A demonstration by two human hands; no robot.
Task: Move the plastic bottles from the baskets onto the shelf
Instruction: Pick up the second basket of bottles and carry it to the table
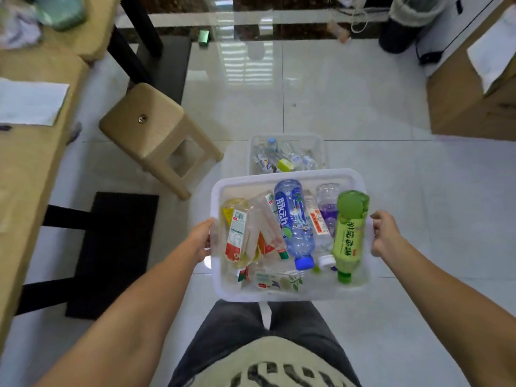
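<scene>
I hold a white plastic basket [287, 174] in front of my waist, above the floor. My left hand [199, 241] grips its left rim and my right hand [384, 233] grips its right rim. Inside lie several plastic bottles, among them a blue bottle [293, 219] with a blue cap, a green bottle [349, 233] along the right side and a clear bottle with a red and white label [237, 236] on the left. A second white basket [287, 138] with several clear bottles stands on the floor just beyond. No shelf is in view.
A beige plastic stool [150, 129] stands on the tiled floor to the left of the baskets. A wooden table [25, 169] with paper on it runs along the left edge, with black legs and a dark mat [111, 252] below. Cardboard boxes [469, 93] stand at the right.
</scene>
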